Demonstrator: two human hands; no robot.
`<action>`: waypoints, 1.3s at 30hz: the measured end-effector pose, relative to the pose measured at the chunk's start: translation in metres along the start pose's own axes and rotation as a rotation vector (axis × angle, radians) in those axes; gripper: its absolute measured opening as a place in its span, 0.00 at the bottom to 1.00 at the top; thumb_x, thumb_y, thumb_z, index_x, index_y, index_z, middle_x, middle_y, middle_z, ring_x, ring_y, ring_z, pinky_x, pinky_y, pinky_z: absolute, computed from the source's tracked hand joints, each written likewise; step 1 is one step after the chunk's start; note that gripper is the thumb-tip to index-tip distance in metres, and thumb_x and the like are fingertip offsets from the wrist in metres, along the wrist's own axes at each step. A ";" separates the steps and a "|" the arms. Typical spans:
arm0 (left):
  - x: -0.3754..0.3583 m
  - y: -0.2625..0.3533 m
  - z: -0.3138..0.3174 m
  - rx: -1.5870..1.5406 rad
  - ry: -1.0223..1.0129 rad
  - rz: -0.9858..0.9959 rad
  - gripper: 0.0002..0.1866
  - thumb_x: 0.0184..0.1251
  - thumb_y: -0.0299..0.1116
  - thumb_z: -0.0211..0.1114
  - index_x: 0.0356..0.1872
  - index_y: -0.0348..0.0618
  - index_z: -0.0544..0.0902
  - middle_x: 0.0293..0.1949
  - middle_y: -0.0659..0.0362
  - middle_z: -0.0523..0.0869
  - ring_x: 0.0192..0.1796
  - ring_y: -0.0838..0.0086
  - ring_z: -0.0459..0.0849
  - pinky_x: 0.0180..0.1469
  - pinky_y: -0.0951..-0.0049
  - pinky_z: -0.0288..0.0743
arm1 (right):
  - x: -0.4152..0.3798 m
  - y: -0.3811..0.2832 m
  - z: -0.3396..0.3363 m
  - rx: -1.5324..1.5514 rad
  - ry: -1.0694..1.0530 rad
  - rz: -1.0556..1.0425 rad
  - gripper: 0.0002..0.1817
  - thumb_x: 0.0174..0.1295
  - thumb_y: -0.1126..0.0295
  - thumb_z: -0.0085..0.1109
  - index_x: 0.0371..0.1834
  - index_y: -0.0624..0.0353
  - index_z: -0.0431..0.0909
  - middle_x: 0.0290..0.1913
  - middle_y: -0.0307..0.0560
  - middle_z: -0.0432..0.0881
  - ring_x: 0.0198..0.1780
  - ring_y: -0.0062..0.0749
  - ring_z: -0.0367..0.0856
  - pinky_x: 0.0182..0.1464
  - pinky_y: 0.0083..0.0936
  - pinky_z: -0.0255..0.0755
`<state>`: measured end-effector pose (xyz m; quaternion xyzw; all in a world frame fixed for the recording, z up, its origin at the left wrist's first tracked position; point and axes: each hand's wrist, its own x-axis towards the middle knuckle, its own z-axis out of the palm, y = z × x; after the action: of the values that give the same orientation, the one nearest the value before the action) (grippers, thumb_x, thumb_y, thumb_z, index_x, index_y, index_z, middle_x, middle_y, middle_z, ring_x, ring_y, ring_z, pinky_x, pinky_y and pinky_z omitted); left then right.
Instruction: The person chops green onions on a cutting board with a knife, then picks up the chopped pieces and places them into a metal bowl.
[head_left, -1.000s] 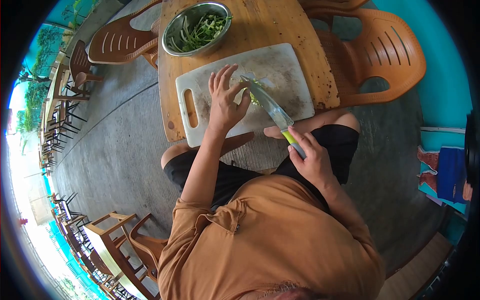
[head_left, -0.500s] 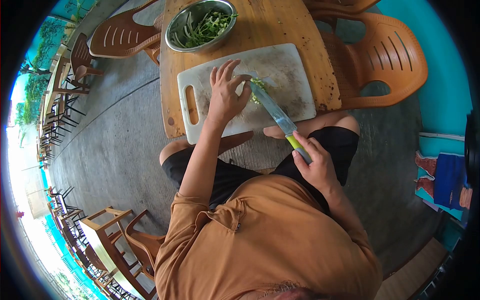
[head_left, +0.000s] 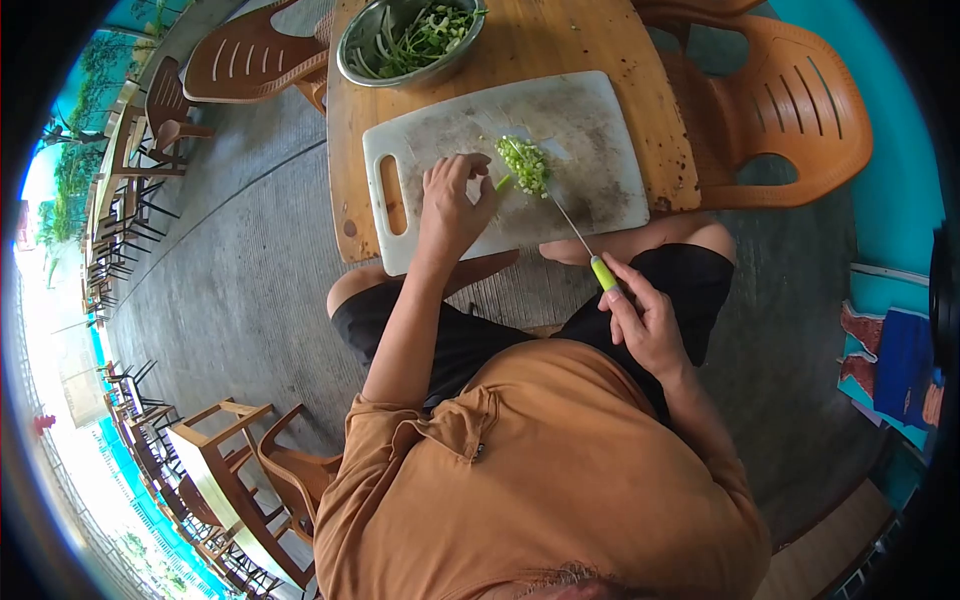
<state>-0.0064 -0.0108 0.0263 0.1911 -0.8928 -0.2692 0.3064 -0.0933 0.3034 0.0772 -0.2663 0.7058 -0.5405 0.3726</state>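
My right hand is closed round the lime-green and grey handle of a knife. Its blade is seen nearly edge-on, with the tip by a small heap of chopped green pieces. On the left of the heap, my left hand is curled over the cutting board, its fingers pinched at a short green stalk that points toward the heap. The white, stained cutting board lies under both, its handle slot on the left side.
Beyond the board a metal bowl of cut greens stands on the wooden table. Orange plastic chairs flank the table. My legs are under its near edge.
The knife has turned from showing its flat side to nearly edge-on. My left hand has drawn back slightly, baring the chopped heap and the green stalk. The whole view has shifted a little.
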 end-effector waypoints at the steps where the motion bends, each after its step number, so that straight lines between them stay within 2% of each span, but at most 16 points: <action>1: -0.003 0.004 0.000 0.044 -0.011 0.012 0.10 0.65 0.28 0.76 0.45 0.44 0.86 0.41 0.59 0.87 0.48 0.61 0.86 0.58 0.58 0.74 | -0.001 0.000 0.003 0.010 -0.007 0.004 0.25 0.83 0.69 0.57 0.81 0.58 0.74 0.36 0.40 0.86 0.23 0.15 0.77 0.28 0.20 0.74; 6: -0.014 0.006 0.011 0.138 -0.027 -0.032 0.08 0.65 0.31 0.77 0.44 0.47 0.90 0.40 0.60 0.88 0.48 0.63 0.87 0.57 0.59 0.75 | -0.005 -0.004 0.013 0.009 -0.037 0.019 0.27 0.85 0.67 0.54 0.85 0.53 0.70 0.35 0.39 0.84 0.22 0.15 0.75 0.27 0.20 0.73; 8: -0.015 0.006 0.015 0.135 -0.024 -0.033 0.06 0.64 0.34 0.76 0.40 0.47 0.90 0.40 0.59 0.87 0.47 0.59 0.85 0.55 0.57 0.73 | -0.008 -0.005 0.014 0.008 -0.093 0.107 0.27 0.84 0.68 0.54 0.85 0.55 0.69 0.46 0.47 0.90 0.27 0.19 0.80 0.33 0.23 0.78; 9: -0.016 0.005 0.017 0.136 -0.024 -0.034 0.06 0.64 0.34 0.76 0.40 0.47 0.90 0.40 0.59 0.87 0.47 0.59 0.85 0.55 0.57 0.73 | -0.009 -0.003 0.017 0.009 -0.094 0.107 0.27 0.84 0.68 0.54 0.85 0.55 0.69 0.46 0.47 0.90 0.27 0.19 0.80 0.33 0.23 0.78; 11: -0.017 0.004 0.020 0.166 -0.021 -0.049 0.06 0.64 0.33 0.76 0.39 0.47 0.90 0.39 0.59 0.87 0.46 0.59 0.85 0.54 0.57 0.73 | -0.011 0.003 0.023 -0.018 -0.054 0.031 0.28 0.84 0.69 0.54 0.84 0.58 0.69 0.61 0.56 0.89 0.35 0.26 0.84 0.43 0.28 0.82; 12: -0.017 0.003 0.021 0.164 -0.023 -0.048 0.06 0.64 0.33 0.76 0.39 0.47 0.90 0.39 0.59 0.87 0.46 0.59 0.85 0.54 0.57 0.73 | -0.011 0.002 0.023 -0.019 -0.053 0.032 0.28 0.84 0.69 0.54 0.84 0.58 0.69 0.61 0.56 0.89 0.35 0.26 0.84 0.43 0.28 0.82; 14: -0.018 0.002 0.021 0.163 -0.005 -0.049 0.06 0.63 0.32 0.76 0.39 0.47 0.90 0.38 0.59 0.87 0.46 0.59 0.85 0.54 0.57 0.73 | -0.012 -0.001 0.024 -0.010 -0.071 0.075 0.28 0.83 0.70 0.54 0.84 0.60 0.69 0.72 0.61 0.83 0.45 0.33 0.87 0.54 0.32 0.83; 18: -0.018 0.004 0.020 0.146 -0.004 -0.086 0.07 0.61 0.31 0.76 0.39 0.46 0.89 0.39 0.58 0.87 0.47 0.58 0.85 0.55 0.57 0.74 | -0.013 0.002 0.028 0.008 -0.076 0.059 0.28 0.83 0.70 0.54 0.84 0.60 0.69 0.70 0.62 0.84 0.49 0.37 0.90 0.57 0.32 0.82; 20: -0.018 0.002 0.021 0.125 -0.005 -0.101 0.07 0.60 0.30 0.76 0.39 0.45 0.89 0.39 0.57 0.87 0.47 0.57 0.85 0.56 0.56 0.75 | -0.012 0.000 0.030 -0.001 -0.096 0.108 0.28 0.83 0.70 0.54 0.83 0.61 0.69 0.71 0.64 0.83 0.59 0.44 0.91 0.62 0.33 0.81; 29: -0.019 0.005 0.022 0.118 0.019 -0.120 0.05 0.62 0.29 0.76 0.38 0.43 0.90 0.38 0.57 0.86 0.47 0.57 0.84 0.56 0.55 0.76 | -0.011 0.000 0.031 -0.026 -0.097 0.074 0.27 0.83 0.69 0.54 0.82 0.63 0.70 0.73 0.65 0.82 0.67 0.50 0.87 0.68 0.33 0.77; 33: -0.020 0.006 0.021 0.113 0.024 -0.117 0.04 0.64 0.28 0.75 0.38 0.43 0.90 0.38 0.58 0.86 0.46 0.58 0.84 0.56 0.55 0.76 | -0.012 -0.001 0.030 -0.011 -0.104 0.095 0.27 0.83 0.69 0.54 0.82 0.63 0.70 0.73 0.63 0.82 0.67 0.48 0.87 0.68 0.33 0.77; 35: -0.020 0.006 0.022 0.124 0.033 -0.105 0.03 0.64 0.28 0.75 0.38 0.43 0.90 0.38 0.58 0.86 0.47 0.58 0.84 0.57 0.55 0.76 | -0.012 0.000 0.028 -0.023 -0.107 0.079 0.28 0.83 0.69 0.54 0.83 0.62 0.69 0.72 0.62 0.83 0.59 0.43 0.90 0.64 0.32 0.79; 39: -0.020 0.007 0.022 0.119 0.031 -0.113 0.04 0.64 0.27 0.75 0.38 0.42 0.90 0.39 0.58 0.87 0.47 0.58 0.84 0.57 0.55 0.76 | -0.010 -0.004 0.026 -0.028 -0.111 0.076 0.28 0.83 0.69 0.54 0.83 0.62 0.69 0.71 0.63 0.84 0.52 0.39 0.90 0.59 0.30 0.80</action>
<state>-0.0069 0.0122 0.0070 0.2632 -0.8902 -0.2294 0.2926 -0.0669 0.2953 0.0798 -0.2740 0.7012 -0.5005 0.4275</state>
